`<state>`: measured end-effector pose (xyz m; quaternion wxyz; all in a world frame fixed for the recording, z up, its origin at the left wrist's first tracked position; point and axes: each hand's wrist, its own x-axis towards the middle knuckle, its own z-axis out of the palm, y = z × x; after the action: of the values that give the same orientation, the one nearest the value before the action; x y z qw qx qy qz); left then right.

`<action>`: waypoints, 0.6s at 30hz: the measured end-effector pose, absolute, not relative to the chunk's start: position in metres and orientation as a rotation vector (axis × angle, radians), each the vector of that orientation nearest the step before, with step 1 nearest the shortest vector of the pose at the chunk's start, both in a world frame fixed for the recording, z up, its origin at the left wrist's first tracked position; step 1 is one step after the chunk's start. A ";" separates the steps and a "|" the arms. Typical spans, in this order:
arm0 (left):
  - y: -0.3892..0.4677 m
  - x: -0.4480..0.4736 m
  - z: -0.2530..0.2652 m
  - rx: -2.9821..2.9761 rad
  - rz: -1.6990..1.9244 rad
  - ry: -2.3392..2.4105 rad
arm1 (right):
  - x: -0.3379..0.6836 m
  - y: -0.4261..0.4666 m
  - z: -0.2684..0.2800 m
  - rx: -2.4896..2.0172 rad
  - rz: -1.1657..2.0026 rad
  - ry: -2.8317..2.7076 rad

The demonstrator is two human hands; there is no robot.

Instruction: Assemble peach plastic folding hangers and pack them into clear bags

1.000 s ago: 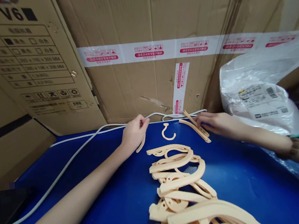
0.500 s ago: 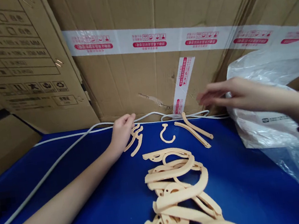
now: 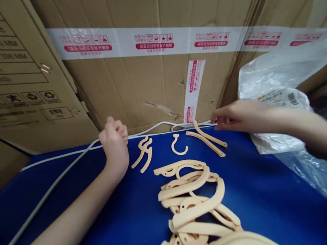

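Observation:
My left hand [image 3: 114,143] is raised at the back left of the blue table with its fingers curled in; nothing shows in it. Right of it lie two small curved beige hanger arms [image 3: 146,159], touching each other. A separate beige hook [image 3: 179,145] lies farther right. Two longer beige hanger arms [image 3: 209,140] cross near the back edge. Beside them hovers my right hand [image 3: 235,117], slightly blurred, fingers loosely stretched and holding nothing visible. Toward me, a row of folded beige plastic hangers [image 3: 193,211] overlaps in a pile running off the bottom.
A large taped cardboard box [image 3: 134,86] stands behind the blue table [image 3: 113,225], with a printed carton [image 3: 29,108] at left. A white cable [image 3: 52,189] runs along the left and back. A clear plastic bag [image 3: 266,80] lies at right behind my right arm.
My left hand has moved left, off the small hanger arms, and curled. My right hand has lowered slightly toward the table. The view has shifted a little to the right.

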<state>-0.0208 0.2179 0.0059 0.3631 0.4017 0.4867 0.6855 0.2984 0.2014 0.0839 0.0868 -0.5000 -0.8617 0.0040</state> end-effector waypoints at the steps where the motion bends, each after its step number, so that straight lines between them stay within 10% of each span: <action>1: 0.215 -0.020 0.008 1.041 1.768 1.249 | 0.293 0.204 0.073 -1.545 0.078 -2.709; 18: 0.192 0.007 0.014 1.520 1.373 1.325 | 0.287 0.198 0.029 -1.683 0.387 -2.500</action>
<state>0.0070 0.1922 0.0138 0.3440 0.5850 0.5100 0.5285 0.2871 0.1983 0.0293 0.0517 -0.5532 -0.8216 0.1273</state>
